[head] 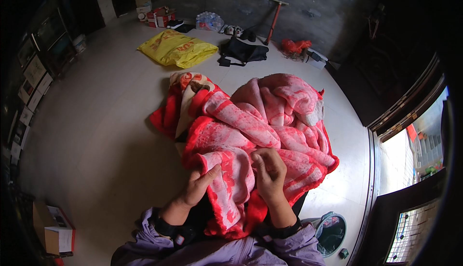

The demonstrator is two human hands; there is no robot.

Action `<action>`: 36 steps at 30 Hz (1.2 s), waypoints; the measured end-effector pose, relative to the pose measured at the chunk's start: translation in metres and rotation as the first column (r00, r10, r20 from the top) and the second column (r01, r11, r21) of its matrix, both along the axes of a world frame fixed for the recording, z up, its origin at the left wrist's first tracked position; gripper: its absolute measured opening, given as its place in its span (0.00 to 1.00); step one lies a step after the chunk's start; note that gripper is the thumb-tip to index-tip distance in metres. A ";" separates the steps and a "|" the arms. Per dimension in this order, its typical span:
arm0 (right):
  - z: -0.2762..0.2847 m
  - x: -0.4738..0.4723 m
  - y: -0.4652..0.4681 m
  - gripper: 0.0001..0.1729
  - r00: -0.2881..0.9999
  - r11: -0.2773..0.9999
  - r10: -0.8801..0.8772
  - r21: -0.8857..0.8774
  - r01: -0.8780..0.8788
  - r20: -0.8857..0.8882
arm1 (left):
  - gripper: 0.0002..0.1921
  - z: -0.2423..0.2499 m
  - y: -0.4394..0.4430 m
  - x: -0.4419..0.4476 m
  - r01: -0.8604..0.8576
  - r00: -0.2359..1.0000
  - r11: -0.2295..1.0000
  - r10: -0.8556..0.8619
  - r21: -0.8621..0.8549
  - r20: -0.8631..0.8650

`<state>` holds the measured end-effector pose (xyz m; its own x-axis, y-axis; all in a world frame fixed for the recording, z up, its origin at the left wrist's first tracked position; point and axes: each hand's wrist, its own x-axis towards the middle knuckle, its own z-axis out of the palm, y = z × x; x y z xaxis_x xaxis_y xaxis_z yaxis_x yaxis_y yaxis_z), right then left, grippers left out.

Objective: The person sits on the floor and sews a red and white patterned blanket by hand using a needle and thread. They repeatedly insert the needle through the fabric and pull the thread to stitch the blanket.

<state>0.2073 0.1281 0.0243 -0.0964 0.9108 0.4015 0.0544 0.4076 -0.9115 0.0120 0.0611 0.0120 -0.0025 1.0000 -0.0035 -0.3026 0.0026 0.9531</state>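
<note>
A red and pink fleece blanket (pixel 231 132) lies bunched across my lap and in front of me, its edges trimmed in bright red pile. At its left end a cream and brown patterned face (pixel 190 88) shows. My left hand (pixel 202 184) grips the blanket's near left edge, thumb on top and fingers underneath. Just over the middle of the cloth is my right hand (pixel 270 172), with thumb and fingertips drawn together. Nothing can be made out between them, though a tiny bit could be hidden. A white label (pixel 314 113) sits at the blanket's right side.
Ahead on the tiled floor lie a yellow plastic sack (pixel 177 49) and a black bag (pixel 244 50). A red floor pump (pixel 275 20) leans by the wall. At my right stand a bin (pixel 332 231) and an open doorway (pixel 394 157). An open carton (pixel 56 228) is at left.
</note>
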 end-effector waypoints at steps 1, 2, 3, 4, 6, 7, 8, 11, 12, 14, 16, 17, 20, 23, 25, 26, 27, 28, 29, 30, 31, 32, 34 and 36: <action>-0.002 0.004 0.001 0.03 0.998 1.000 0.005 -0.015 -0.006 -0.060 | 0.17 0.000 0.000 0.000 -0.008 0.999 0.999 0.010 -0.052 0.038; -0.004 0.009 0.001 0.04 0.992 0.998 -0.015 -0.065 0.007 -0.123 | 0.16 -0.001 -0.001 0.001 -0.019 0.997 0.997 0.025 -0.079 0.077; -0.005 0.014 0.001 0.05 0.979 0.994 -0.024 -0.106 0.003 -0.203 | 0.16 -0.002 -0.001 0.001 -0.030 0.992 0.994 0.042 -0.107 0.116; -0.006 0.018 0.000 0.06 0.963 0.992 -0.034 -0.124 0.001 -0.266 | 0.15 -0.003 -0.001 0.000 -0.036 0.991 0.992 0.050 -0.119 0.124; -0.006 0.026 -0.004 0.06 0.971 0.989 -0.001 -0.144 -0.035 -0.238 | 0.15 -0.004 -0.001 -0.002 -0.051 0.987 0.988 0.072 -0.149 0.142; -0.006 0.027 -0.008 0.06 0.974 0.983 0.031 -0.170 -0.070 -0.225 | 0.15 -0.005 -0.001 -0.002 -0.055 0.987 0.988 0.075 -0.141 0.140; -0.008 0.024 -0.011 0.06 0.974 0.974 0.079 -0.190 -0.121 -0.214 | 0.14 -0.006 -0.001 -0.002 -0.063 0.987 0.988 0.083 -0.138 0.141; -0.015 0.007 -0.022 0.05 0.983 0.979 0.169 -0.103 -0.176 -0.070 | 0.14 -0.005 -0.001 -0.001 -0.075 0.984 0.983 0.101 -0.168 0.147; -0.017 0.003 -0.024 0.05 0.989 0.991 0.136 -0.015 -0.135 0.051 | 0.14 -0.004 -0.001 0.000 -0.076 0.980 0.978 0.108 -0.193 0.165; -0.019 -0.005 -0.030 0.09 0.989 0.995 0.091 0.020 -0.094 0.118 | 0.14 -0.002 -0.002 0.001 -0.076 0.975 0.971 0.120 -0.225 0.188; -0.020 -0.010 -0.029 0.09 0.989 0.994 0.072 0.071 -0.082 0.127 | 0.14 0.000 -0.003 0.001 -0.062 0.969 0.977 0.108 -0.204 0.223; -0.020 -0.011 -0.029 0.09 0.988 0.995 0.060 0.070 -0.071 0.141 | 0.15 0.001 -0.003 0.001 -0.068 0.975 0.970 0.114 -0.232 0.193; -0.017 -0.010 -0.027 0.06 0.982 0.984 0.081 0.146 -0.107 0.173 | 0.16 0.002 -0.002 0.002 -0.063 0.978 0.971 0.106 -0.229 0.182; -0.011 -0.005 -0.026 0.04 0.997 0.996 0.053 0.074 -0.056 0.053 | 0.15 0.001 -0.003 0.002 -0.072 0.977 0.972 0.113 -0.223 0.178; -0.007 0.000 -0.029 0.05 0.989 0.992 0.055 0.101 -0.069 0.135 | 0.15 0.000 -0.003 0.004 -0.074 0.977 0.981 0.108 -0.182 0.183; -0.005 0.000 -0.031 0.06 0.980 0.982 0.085 0.152 -0.113 0.182 | 0.14 -0.001 -0.003 0.005 -0.090 0.982 0.978 0.119 -0.190 0.149; -0.003 0.001 -0.031 0.07 0.967 0.972 0.105 0.183 -0.150 0.234 | 0.14 -0.001 -0.003 0.007 -0.102 0.983 0.979 0.126 -0.178 0.131; -0.003 -0.001 -0.032 0.11 0.956 0.958 0.139 0.208 -0.195 0.258 | 0.14 -0.001 -0.003 0.008 -0.112 0.984 0.983 0.130 -0.147 0.122; -0.003 -0.003 -0.032 0.14 0.943 0.937 0.107 0.287 -0.201 0.314 | 0.14 -0.002 -0.002 0.008 -0.116 0.985 0.979 0.135 -0.167 0.111; -0.004 -0.006 -0.031 0.17 0.921 0.913 0.075 0.345 -0.216 0.381 | 0.14 -0.002 -0.002 0.009 -0.119 0.984 0.978 0.139 -0.169 0.109; -0.005 -0.008 -0.031 0.20 0.891 0.889 0.057 0.384 -0.251 0.450 | 0.13 -0.002 -0.003 0.009 -0.127 0.983 0.977 0.148 -0.173 0.113; -0.006 -0.009 -0.028 0.24 0.868 0.858 -0.001 0.447 -0.255 0.497 | 0.13 -0.003 -0.003 0.009 -0.123 0.983 0.977 0.144 -0.176 0.112; -0.007 -0.012 -0.027 0.22 0.854 0.829 -0.050 0.499 -0.253 0.517 | 0.13 -0.004 -0.002 0.009 -0.112 0.981 0.979 0.136 -0.170 0.137; -0.007 -0.011 -0.027 0.20 0.868 0.837 -0.031 0.487 -0.248 0.496 | 0.13 -0.005 -0.002 0.008 -0.115 0.983 0.977 0.138 -0.181 0.123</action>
<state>0.1961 0.1011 0.0170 -0.4828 0.5467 0.6841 0.3387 0.8370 -0.4298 0.0204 0.0588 0.0071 -0.1168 0.9759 -0.1842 -0.4361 0.1163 0.8924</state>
